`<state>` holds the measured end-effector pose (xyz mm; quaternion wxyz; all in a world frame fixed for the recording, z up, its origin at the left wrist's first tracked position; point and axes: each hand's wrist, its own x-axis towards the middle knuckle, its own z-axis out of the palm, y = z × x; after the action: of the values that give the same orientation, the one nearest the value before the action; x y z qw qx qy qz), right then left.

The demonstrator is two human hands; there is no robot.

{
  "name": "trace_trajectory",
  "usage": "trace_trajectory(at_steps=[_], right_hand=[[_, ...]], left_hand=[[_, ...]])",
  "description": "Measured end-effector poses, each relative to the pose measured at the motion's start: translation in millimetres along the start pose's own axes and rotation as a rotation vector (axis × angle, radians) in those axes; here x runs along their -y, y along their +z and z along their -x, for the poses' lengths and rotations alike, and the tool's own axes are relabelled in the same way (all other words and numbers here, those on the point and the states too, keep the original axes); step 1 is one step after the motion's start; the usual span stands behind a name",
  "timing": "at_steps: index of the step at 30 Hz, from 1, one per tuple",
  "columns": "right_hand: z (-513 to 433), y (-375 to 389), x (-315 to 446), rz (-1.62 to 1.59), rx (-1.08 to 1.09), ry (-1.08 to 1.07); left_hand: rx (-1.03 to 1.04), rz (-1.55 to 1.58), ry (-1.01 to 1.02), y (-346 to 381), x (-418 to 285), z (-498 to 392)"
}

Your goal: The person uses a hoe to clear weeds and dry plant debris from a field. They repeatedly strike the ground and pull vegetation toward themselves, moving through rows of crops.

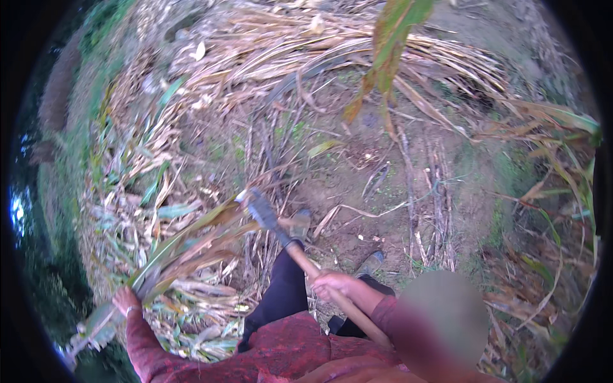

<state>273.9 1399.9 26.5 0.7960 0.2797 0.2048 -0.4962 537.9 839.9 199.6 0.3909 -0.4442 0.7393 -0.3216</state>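
Observation:
My right hand [330, 283] is wrapped around the wooden handle of a bladed tool [306, 264]. The tool slants up and left from my body. Its grey metal head [261, 208] ends in a bright edge; whether it is a hoe or a hatchet cannot be told. At the far left, my left hand [127, 300] grips a maize stalk [153, 277]. Long, half-dried leaves [191, 244] run from that fist towards the tool's head, and the metal overlaps the leaf tips in view. Part of the stalk continues down and left behind the hand.
Cut dry maize stalks [297, 43] lie in a band across the far ground. Leaf litter [163, 201] covers the left side. Stubble rows [438, 210] rise from the soil near my boots [371, 263]. A green-brown leaf [392, 48] hangs ahead; standing maize [565, 167] borders the right.

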Motion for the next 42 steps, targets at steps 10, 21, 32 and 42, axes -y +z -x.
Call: trace_trajectory(at_steps=[10, 21, 32, 42], right_hand=[[27, 55, 45, 0.449, -0.337, -0.241], [169, -75, 97, -0.095, -0.512, -0.461], [438, -154, 284, -0.114, -1.013, -1.515], [205, -220, 422, -0.352, -1.035, -1.03]], left_hand=[[0.089, 0.486, 0.519, -95, -167, -20], [-1.218, 0.141, 1.44, -568, -470, 137], [-1.105, -0.343, 0.897, -768, -633, 132], [-1.383, -0.196, 0.819, -719, -618, 93]])
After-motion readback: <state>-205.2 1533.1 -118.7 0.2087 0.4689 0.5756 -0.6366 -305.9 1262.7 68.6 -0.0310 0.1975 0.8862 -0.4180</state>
